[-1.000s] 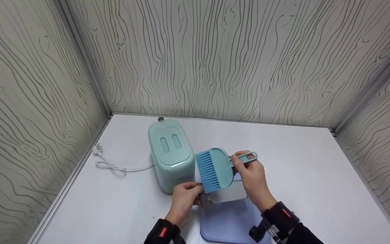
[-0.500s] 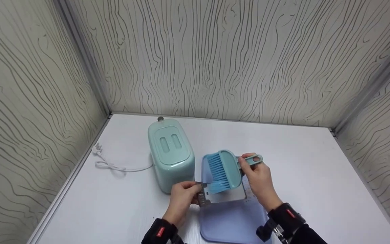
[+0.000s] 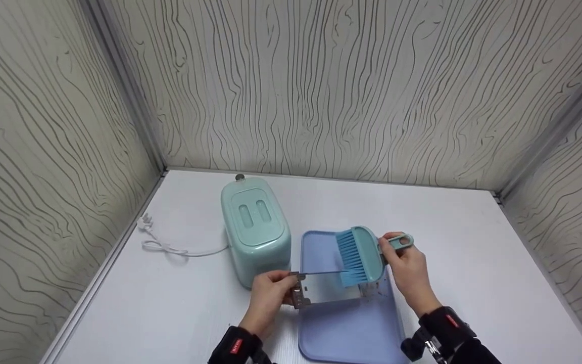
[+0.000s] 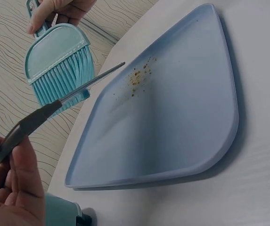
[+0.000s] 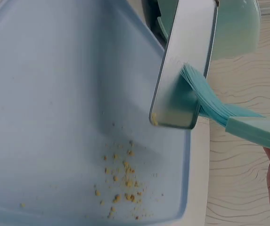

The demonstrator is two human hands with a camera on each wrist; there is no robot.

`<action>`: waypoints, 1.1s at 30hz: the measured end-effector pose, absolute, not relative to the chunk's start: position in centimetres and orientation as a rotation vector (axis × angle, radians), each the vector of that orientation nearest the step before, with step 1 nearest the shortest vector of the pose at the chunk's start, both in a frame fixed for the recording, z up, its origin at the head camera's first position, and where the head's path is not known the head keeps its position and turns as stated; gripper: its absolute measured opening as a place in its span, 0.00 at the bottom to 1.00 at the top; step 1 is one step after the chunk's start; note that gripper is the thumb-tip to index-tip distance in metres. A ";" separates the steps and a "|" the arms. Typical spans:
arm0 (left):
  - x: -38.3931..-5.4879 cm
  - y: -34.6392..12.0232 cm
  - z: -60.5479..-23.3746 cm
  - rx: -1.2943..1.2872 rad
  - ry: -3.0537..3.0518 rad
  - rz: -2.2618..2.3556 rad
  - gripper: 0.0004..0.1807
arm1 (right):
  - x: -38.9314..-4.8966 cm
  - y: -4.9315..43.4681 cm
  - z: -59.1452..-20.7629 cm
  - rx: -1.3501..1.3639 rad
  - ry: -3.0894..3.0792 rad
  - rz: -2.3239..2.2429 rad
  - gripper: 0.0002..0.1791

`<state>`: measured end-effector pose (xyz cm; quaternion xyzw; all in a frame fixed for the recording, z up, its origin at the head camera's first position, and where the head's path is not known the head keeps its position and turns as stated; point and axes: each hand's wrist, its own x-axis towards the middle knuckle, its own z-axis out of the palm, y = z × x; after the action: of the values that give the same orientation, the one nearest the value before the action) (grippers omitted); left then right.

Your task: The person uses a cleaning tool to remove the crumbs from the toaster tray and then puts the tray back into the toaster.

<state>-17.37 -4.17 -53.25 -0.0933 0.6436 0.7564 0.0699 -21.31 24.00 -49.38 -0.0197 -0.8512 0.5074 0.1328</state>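
We judge plate (image 3: 327, 288), above tray (image 3: 351, 333)'s left edge: light, stiff, left hand (image 3: 267, 298) rightly pinching end (image 3: 298, 299); brush (image 3: 368, 254): soft, right hand (image 3: 408, 267) gripping handle (image 3: 394, 243).

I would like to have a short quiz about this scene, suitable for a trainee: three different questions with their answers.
1. True or false: the right hand holds the brush.
2. Where do most of the crumbs lie? A) on the toaster; B) on the blue tray; C) beside the plug.
3. Which thing does the left hand hold by its end?

Key: 1. True. 2. B. 3. The metal tray.
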 end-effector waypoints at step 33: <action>-18.1 -4.5 -52.5 -0.305 1.999 2.233 0.13 | -21.2 26.7 -50.1 -0.065 -2.474 1.326 0.15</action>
<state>-18.11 -4.52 -52.54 -0.1011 0.6622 0.7397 0.0642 -21.16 26.66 -50.09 -0.0227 -0.8688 0.4659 0.1662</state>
